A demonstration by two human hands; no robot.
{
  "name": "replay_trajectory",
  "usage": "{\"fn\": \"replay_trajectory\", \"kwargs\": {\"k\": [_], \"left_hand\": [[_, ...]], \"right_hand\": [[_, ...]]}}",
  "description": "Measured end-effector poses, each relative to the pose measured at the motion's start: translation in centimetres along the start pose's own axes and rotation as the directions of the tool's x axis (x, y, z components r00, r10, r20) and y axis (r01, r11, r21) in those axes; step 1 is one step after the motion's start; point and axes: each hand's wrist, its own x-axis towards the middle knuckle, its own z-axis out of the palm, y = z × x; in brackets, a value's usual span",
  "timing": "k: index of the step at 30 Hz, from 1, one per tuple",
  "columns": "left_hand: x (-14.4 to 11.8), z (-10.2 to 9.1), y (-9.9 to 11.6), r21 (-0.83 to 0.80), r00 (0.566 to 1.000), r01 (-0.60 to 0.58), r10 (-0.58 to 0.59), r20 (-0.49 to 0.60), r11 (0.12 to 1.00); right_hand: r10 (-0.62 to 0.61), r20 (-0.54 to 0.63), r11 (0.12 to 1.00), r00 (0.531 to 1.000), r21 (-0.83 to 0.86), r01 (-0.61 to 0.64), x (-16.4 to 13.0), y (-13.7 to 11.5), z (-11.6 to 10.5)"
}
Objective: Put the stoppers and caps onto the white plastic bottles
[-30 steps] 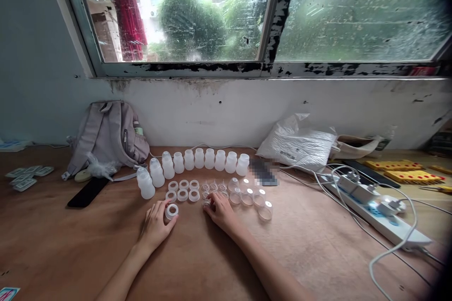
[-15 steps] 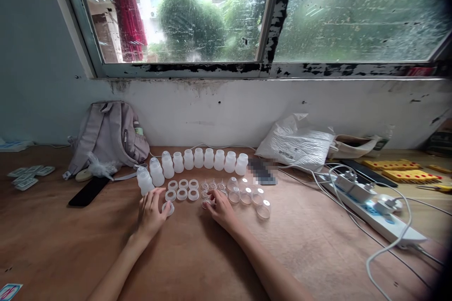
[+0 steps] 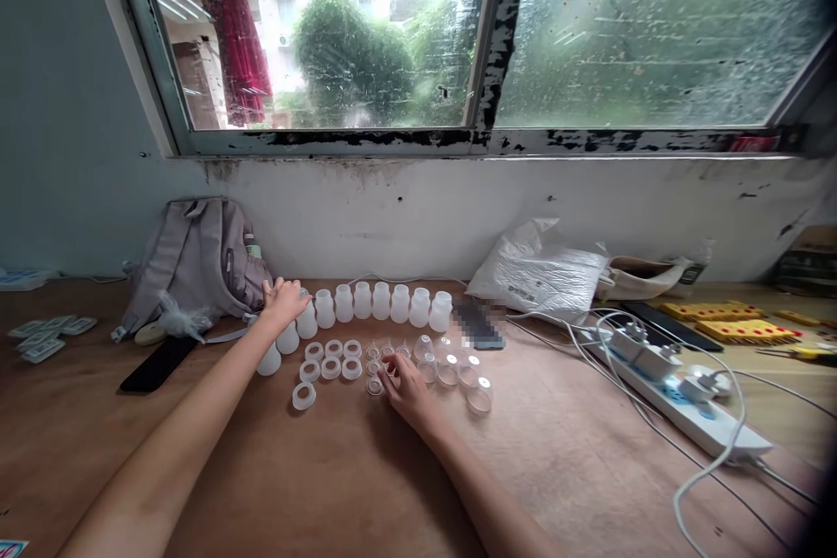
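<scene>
Over the left end of a curved row of frosted white baby bottles (image 3: 362, 301) is my left hand (image 3: 285, 300), fingers apart around the bottle tops. It partly hides the bottles there, and contact is uncertain. My right hand (image 3: 406, 385) rests with loosely bent, parted fingers over small clear bottle nipples (image 3: 375, 385), hiding some of them. White screw rings (image 3: 331, 368) lie in rows left of the nipples. One ring (image 3: 304, 396) sits apart, nearer to me. Transparent dome caps (image 3: 479, 397) stand to the right of my right hand.
A grey backpack (image 3: 196, 257) and a black phone (image 3: 157, 364) lie at left. Behind the caps are a partly pixelated phone (image 3: 485, 331) and a silver bag (image 3: 540, 270). A power strip (image 3: 703, 410) with looping white cables lies at right, near yellow toothed pieces (image 3: 745, 331).
My left hand has left the near ring and moved up and away to the bottles at the row's left end. My right hand stays by the nipples. The view has shifted slightly.
</scene>
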Motion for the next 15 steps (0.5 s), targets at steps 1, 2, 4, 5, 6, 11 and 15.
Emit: {"fn": "replay_trajectory", "kwargs": {"k": [1,2,4,5,6,11,15], "left_hand": [[-0.1,0.1,0.0,0.002,1.000,-0.005,0.005,0.005,1.000],[-0.2,0.1,0.1,0.002,1.000,-0.010,0.010,0.005,1.000],[-0.5,-0.4,0.5,-0.002,1.000,-0.023,0.023,-0.005,1.000],[-0.7,-0.9,0.7,-0.002,1.000,-0.029,0.029,-0.011,1.000],[-1.0,-1.6,1.1,-0.006,0.999,-0.034,0.034,-0.029,0.999],[-3.3,-5.4,3.9,-0.221,0.958,-0.133,0.068,-0.278,0.966],[-6.3,-5.5,7.0,-0.706,0.958,-0.180,-0.040,-0.284,0.685]], "right_hand": [[-0.001,-0.003,1.000,1.000,0.008,0.001,0.0,0.0,0.0],[0.000,-0.007,1.000,1.000,0.018,0.001,0.1,0.0,0.0],[0.015,-0.025,0.999,1.000,0.051,-0.014,0.2,-0.1,-0.1],[0.033,-0.038,0.997,0.999,0.077,-0.030,0.3,-0.1,-0.2],[0.059,-0.052,0.992,0.997,0.112,-0.053,0.4,-0.2,-0.3],[0.227,-0.089,0.906,0.970,0.385,-0.177,0.9,-1.2,-1.2],[0.312,0.025,0.713,0.950,0.655,-0.251,1.1,-1.9,-1.8]]}}
